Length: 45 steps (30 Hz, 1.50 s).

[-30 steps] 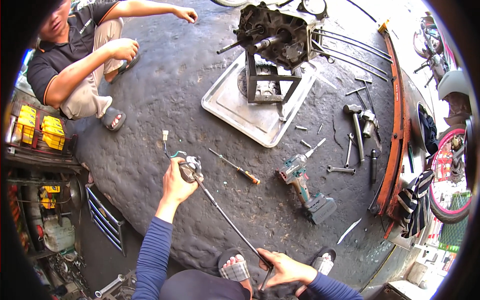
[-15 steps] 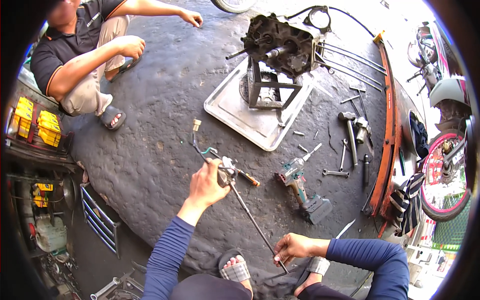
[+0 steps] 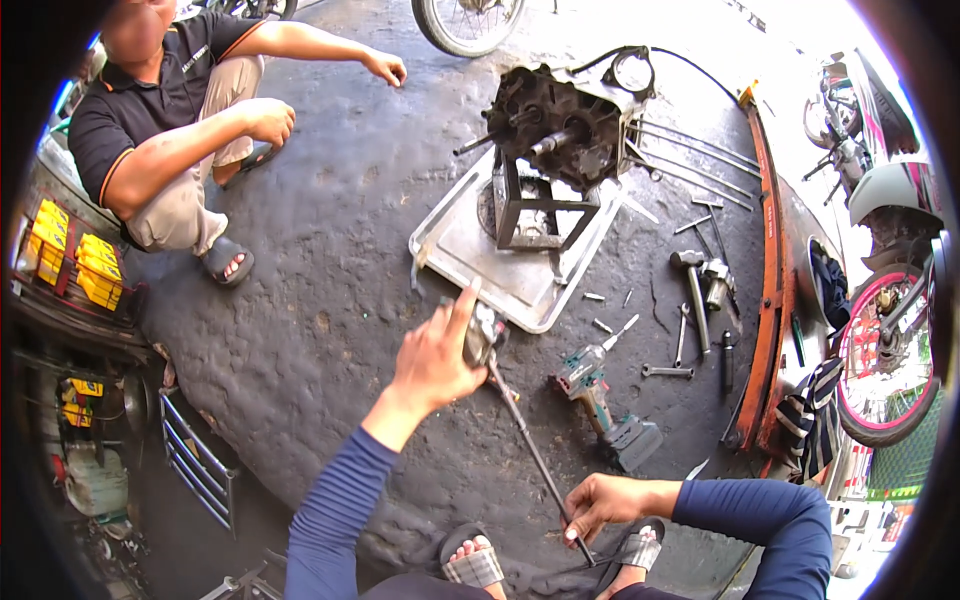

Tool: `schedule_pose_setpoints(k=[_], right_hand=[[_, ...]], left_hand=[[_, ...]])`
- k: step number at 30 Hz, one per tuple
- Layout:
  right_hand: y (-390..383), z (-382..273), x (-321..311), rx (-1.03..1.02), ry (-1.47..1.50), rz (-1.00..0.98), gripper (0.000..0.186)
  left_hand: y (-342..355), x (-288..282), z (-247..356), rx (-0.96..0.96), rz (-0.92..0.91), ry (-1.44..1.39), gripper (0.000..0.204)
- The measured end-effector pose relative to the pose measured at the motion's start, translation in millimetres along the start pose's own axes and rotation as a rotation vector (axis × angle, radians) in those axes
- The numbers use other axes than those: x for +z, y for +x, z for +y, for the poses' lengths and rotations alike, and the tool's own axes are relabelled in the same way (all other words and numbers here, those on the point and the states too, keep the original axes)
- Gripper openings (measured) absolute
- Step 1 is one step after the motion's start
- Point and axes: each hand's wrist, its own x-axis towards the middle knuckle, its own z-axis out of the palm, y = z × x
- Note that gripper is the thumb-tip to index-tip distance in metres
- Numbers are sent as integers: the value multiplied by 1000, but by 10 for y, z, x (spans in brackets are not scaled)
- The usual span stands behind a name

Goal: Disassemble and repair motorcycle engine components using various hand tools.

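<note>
My left hand (image 3: pixel 430 360) is wrapped around a small round metal part (image 3: pixel 483 335), index finger stretched along it, near the front edge of a metal tray (image 3: pixel 425 235). From that part a long thin T-handle wrench (image 3: pixel 535 455) slants down toward me, its crossbar low between my feet. The fingers of my right hand (image 3: pixel 605 507) pinch the wrench shaft just above the crossbar. Whether the wrench tip sits on a bolt is too small to make out. On the tray, an engine block (image 3: pixel 560 125) rests on a square metal stand (image 3: pixel 505 225).
Right of my hands lies a cordless drill (image 3: pixel 605 405), then a hammer (image 3: pixel 697 300), spanners (image 3: pixel 668 372) and T-wrenches. An orange beam (image 3: pixel 770 300) borders that side. A person (image 3: pixel 150 130) squats at far left. A metal rack (image 3: pixel 197 455) stands at lower left.
My left hand has moved slightly right with the metal part, and its index finger has stretched out. The wire and connector no longer show. My right hand shifted slightly right; the whole view has tilted up.
</note>
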Motion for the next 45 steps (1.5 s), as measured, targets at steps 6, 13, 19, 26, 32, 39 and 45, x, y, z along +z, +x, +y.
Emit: schedule_pose_setpoints(k=[6, 13, 19, 26, 32, 39, 45], right_hand=[[-337, -412, 10, -312, 63, -140, 16], [-645, -629, -20, -44, -118, 65, 25], [-333, -334, 55, -69, -37, -79, 29], [216, -84, 155, 88, -201, -43, 31], [413, 6, 118, -21, -149, -256, 24], [594, 136, 69, 43, -271, -182, 24], [709, 199, 37, -18, 62, -290, 23]], left_hand=[[717, -400, 382, 110, -13, 78, 118], [658, -384, 439, 76, 54, 54, 119], [-232, -48, 56, -61, 160, -104, 115], [-1044, 162, -241, -212, 235, -155, 114], [-1316, 180, -377, -221, 266, -208, 114], [-1435, 312, -451, -210, 239, -113, 99], [-1536, 386, -468, -283, 171, -163, 90]])
